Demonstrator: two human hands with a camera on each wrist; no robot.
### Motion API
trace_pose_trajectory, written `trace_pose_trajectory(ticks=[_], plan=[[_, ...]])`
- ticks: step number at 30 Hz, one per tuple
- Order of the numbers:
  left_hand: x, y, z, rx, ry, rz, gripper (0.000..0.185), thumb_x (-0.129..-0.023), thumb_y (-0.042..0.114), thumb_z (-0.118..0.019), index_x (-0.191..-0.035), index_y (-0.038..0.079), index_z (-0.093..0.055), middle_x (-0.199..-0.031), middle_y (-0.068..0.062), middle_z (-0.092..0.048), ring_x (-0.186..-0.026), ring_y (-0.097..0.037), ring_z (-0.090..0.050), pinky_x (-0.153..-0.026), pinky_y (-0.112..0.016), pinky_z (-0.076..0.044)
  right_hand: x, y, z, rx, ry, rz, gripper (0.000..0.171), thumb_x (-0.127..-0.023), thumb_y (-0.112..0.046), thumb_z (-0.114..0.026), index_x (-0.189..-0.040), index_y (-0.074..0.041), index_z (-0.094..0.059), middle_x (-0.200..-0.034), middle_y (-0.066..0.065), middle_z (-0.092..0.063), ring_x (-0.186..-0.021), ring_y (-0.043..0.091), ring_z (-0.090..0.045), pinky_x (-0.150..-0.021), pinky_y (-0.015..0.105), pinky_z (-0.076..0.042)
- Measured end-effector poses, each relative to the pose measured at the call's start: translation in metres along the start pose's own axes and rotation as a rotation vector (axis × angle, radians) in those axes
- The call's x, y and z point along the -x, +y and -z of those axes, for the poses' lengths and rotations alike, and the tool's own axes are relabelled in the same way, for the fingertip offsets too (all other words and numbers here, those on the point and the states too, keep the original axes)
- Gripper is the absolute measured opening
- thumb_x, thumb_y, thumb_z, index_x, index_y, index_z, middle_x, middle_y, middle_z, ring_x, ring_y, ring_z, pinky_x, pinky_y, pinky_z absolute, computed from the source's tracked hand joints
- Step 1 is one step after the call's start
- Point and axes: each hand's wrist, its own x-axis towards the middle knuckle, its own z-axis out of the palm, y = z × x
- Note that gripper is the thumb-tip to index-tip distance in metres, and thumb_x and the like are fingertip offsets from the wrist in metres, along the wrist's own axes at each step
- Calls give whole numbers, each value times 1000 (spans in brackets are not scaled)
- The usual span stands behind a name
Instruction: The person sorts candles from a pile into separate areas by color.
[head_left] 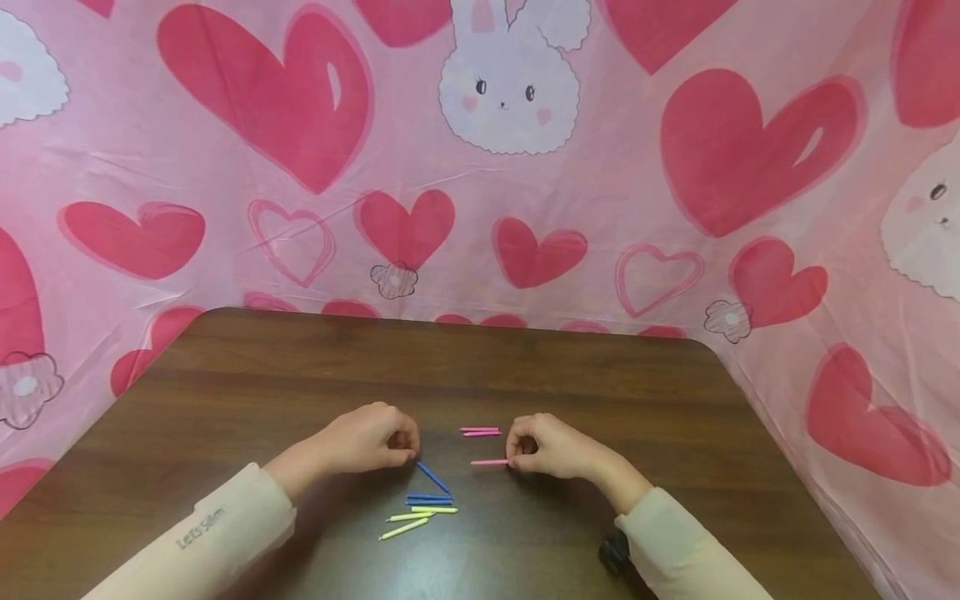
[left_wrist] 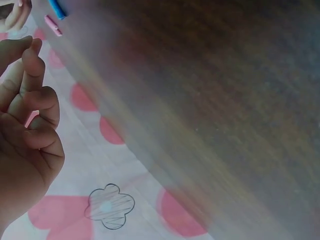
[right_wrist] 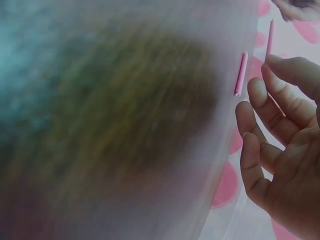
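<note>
Your right hand (head_left: 551, 447) pinches the end of a pink stick (head_left: 489, 462) lying flat on the table (head_left: 675, 392), just below two more pink sticks (head_left: 480, 431). Your left hand (head_left: 371, 439), fingers curled, pinches the upper end of a blue stick (head_left: 432, 477), angled down toward the blue and yellow sticks (head_left: 420, 510), so colours look grouped.

A makeshift home craft corner: a wooden table (head_left: 525, 375) backed by heart-and-bunny cloth (head_left: 600, 183).

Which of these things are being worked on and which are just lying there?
In hand: slanted blue stick at left hand; single pink stick pinched by right hand.
Lying about: pink pair, flat blue sticks, yellow sticks, black object.
</note>
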Motion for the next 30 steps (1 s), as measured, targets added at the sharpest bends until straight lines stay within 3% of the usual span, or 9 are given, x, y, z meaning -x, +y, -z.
trace_pose_trajectory(ticks=[30], plan=[[-3, -7, -18, -44, 13, -26, 5, -85, 14, -72, -87, 18, -75, -63, 17, -52, -60, 1, -43, -55, -19, -40, -24, 8, 7, 36, 89, -35, 6, -88, -9, -72, -83, -12, -70, -85, -4, -60, -76, 6, -52, -72, 20, -47]])
